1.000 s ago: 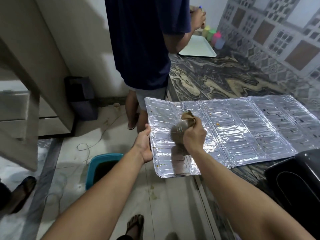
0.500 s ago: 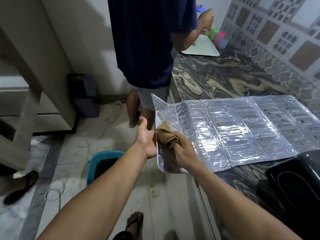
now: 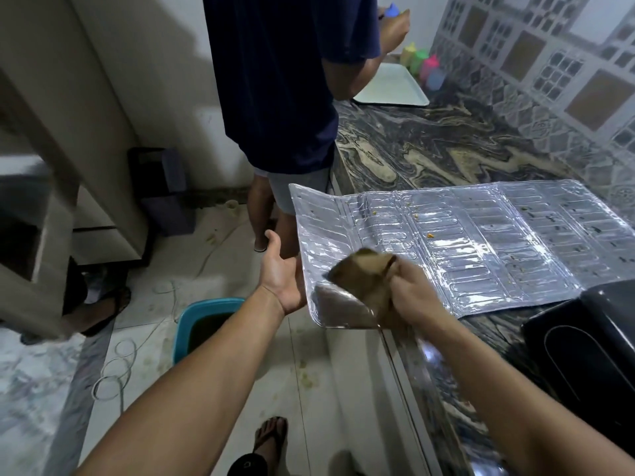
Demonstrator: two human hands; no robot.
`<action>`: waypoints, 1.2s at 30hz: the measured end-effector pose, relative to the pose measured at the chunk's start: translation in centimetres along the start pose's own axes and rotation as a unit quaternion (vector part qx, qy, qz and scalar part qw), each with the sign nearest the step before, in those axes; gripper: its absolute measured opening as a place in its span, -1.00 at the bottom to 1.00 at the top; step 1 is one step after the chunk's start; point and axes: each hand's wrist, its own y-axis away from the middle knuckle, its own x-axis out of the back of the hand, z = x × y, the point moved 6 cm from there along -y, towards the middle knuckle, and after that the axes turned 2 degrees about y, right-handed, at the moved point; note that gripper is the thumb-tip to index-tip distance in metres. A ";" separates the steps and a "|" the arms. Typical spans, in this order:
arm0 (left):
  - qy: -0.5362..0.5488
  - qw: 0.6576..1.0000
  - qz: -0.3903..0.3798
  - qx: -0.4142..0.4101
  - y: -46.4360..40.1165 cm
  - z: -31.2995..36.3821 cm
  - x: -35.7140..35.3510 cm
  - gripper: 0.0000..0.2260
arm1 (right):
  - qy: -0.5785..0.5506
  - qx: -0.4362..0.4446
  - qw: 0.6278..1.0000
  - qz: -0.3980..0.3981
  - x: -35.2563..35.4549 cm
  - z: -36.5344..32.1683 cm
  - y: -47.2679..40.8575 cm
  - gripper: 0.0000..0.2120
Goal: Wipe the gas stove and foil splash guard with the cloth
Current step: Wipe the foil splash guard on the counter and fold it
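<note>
The silver foil splash guard [image 3: 481, 242] lies flat on the marble counter, dotted with food specks. Its left panel hangs out past the counter edge and bends upward. My right hand [image 3: 410, 295] grips a bunched brown cloth [image 3: 362, 269] and presses it on that overhanging panel near its front corner; both are motion-blurred. My left hand [image 3: 281, 273] is palm-open against the panel's left edge, thumb up, fingers hidden behind the foil. The black gas stove [image 3: 584, 359] sits at the lower right, just in front of the foil.
Another person in a dark blue shirt [image 3: 275, 80] stands at the counter beyond the foil. A teal bin [image 3: 202, 314] and a loose cable [image 3: 117, 369] are on the floor below my left arm. A white tray [image 3: 391, 87] and coloured cups [image 3: 426, 68] stand at the counter's far end.
My right hand swept the cloth left across the overhanging panel to its edge, then back right toward the front corner. The panel's left side has bent upward against my left hand.
</note>
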 end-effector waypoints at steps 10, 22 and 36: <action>0.004 0.999 0.016 -0.027 0.3 -3.1 -0.3 -0.20 | 0.093 0.021 0.990 -0.106 -5.7 -0.2 1.8 -0.63; -0.051 0.993 0.101 -0.043 0.2 -2.5 0.7 -0.14 | 0.043 -0.002 0.964 -0.263 -3.4 -1.8 7.0 -0.65; -0.071 0.997 0.012 -0.035 0.5 -2.3 -0.9 -0.39 | -0.154 -0.109 0.982 -0.018 0.5 -2.0 1.3 -0.92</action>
